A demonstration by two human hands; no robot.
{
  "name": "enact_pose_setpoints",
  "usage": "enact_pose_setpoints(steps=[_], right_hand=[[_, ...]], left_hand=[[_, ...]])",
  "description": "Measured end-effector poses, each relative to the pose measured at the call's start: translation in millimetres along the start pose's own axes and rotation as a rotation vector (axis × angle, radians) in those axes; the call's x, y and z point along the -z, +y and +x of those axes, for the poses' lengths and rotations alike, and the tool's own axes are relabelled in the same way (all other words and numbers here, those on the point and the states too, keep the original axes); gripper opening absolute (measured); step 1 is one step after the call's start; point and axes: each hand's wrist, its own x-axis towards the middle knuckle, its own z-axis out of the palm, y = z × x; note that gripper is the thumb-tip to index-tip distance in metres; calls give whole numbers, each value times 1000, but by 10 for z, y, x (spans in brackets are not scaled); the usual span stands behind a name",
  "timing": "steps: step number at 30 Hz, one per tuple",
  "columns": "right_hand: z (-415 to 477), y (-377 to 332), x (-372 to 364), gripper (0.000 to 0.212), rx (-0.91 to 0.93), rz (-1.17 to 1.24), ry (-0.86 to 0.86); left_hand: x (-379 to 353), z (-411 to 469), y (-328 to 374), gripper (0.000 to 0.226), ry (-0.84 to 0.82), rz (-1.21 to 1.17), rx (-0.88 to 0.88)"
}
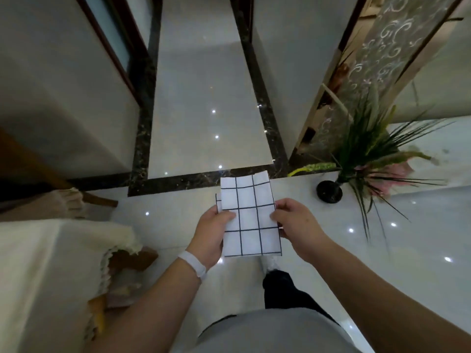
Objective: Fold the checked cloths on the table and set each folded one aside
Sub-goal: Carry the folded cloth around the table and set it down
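One glossy pale floor [204, 98] with dark stone borders lies below. One table [46, 263] under a cream cover stands at left, one plant [369, 154] at right. One folded checked cloth [249, 217] is held above the floor, clear of the table. The left hand [210, 235] and the right hand [295, 225] each pinch a side edge, thumb on top.

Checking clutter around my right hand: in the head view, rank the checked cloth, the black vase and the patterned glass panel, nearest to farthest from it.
1. Checked cloth, pinched by the right hand.
2. Black vase, ahead to the right.
3. Patterned glass panel, upright beyond the vase.
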Motion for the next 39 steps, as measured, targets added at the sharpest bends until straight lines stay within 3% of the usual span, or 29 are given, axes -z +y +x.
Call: enact_pose_setpoints(steps=[10, 17, 25, 39], right_hand=[[1211, -996, -212, 14, 35, -169, -291], [1488, -1493, -735, 17, 76, -284, -491], [1507, -1688, -1766, 20, 80, -401, -695], [1382, -2096, -4054, 16, 243, -754, -794]], left_hand=[[-250, 744, 707, 26, 314, -116, -38], [-8, 751, 978, 31, 488, -332, -107], [785, 689, 1154, 26, 700, -472, -194], [2848, 804, 1516, 30, 711, -653, -246]])
